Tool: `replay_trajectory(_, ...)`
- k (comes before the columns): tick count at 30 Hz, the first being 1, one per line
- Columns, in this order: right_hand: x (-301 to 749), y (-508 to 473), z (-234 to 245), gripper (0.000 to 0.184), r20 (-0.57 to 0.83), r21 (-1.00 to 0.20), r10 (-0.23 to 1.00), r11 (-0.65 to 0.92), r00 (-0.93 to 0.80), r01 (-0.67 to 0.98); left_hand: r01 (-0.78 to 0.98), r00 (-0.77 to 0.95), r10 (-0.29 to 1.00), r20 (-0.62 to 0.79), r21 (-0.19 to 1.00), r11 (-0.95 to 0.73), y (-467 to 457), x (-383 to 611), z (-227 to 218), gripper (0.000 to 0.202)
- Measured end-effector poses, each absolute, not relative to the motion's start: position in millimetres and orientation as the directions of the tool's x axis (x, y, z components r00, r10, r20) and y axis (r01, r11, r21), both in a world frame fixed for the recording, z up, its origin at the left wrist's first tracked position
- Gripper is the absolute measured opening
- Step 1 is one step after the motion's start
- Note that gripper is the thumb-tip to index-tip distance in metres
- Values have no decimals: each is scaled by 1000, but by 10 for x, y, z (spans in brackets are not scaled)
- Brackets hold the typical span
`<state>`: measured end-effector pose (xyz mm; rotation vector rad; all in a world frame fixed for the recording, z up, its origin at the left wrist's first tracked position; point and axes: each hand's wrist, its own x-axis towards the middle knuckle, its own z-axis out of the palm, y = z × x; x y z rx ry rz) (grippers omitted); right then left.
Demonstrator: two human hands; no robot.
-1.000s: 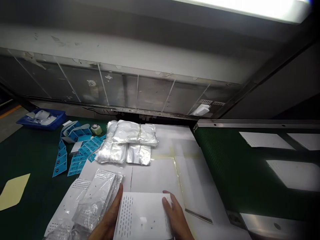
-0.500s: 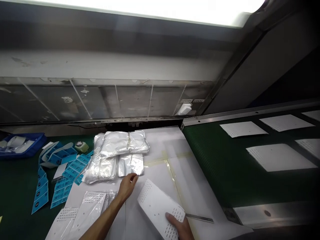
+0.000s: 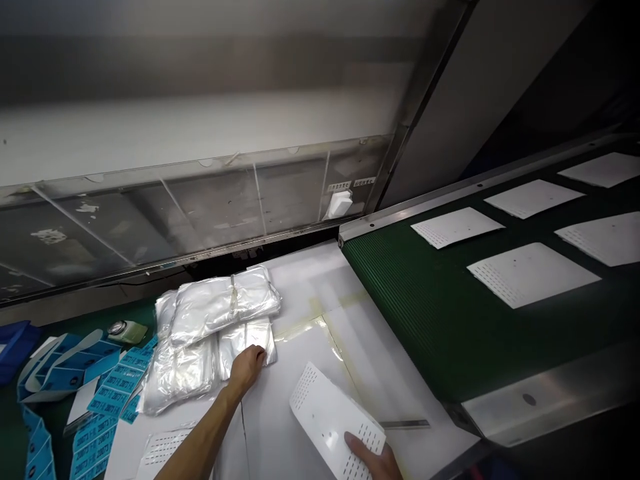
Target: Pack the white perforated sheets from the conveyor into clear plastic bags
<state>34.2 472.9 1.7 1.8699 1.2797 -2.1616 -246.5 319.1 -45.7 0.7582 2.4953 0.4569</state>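
My left hand point(image 3: 247, 370) rests with curled fingers on a flat pack of silver plastic bags point(image 3: 246, 340), and I cannot tell whether it grips them. Behind that pack lies a bundled stack of the same bags point(image 3: 225, 303), with a looser pile point(image 3: 177, 373) to its left. My right hand point(image 3: 370, 457) holds a white perforated sheet point(image 3: 335, 423) by its near edge, tilted above the white work board point(image 3: 295, 287). A few more perforated sheets point(image 3: 163, 448) lie under my left forearm, partly hidden.
A green conveyor belt point(image 3: 445, 280) carrying several white perforated sheets runs along the right. A steel ruler point(image 3: 405, 424) lies on the board. Blue printed labels point(image 3: 95, 427), a small bottle point(image 3: 127, 331) and a blue crate point(image 3: 13, 350) sit on the green mat at left.
My left hand has moved forward onto the silver bags. The white sheet stays in my right hand, and the whole view has tilted and shifted left.
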Motion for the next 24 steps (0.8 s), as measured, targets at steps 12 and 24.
replay_trajectory(12,117,4786,191,66,-739,-660,468,-648,-485,379,285,-753,563,-340,603,745,3200,-2496,-671,24)
replay_trajectory(24,78,4886,173,66,-697,-712,536,-597,-476,370,74,-810,476,-344,744,664,3107,-2600,-542,17)
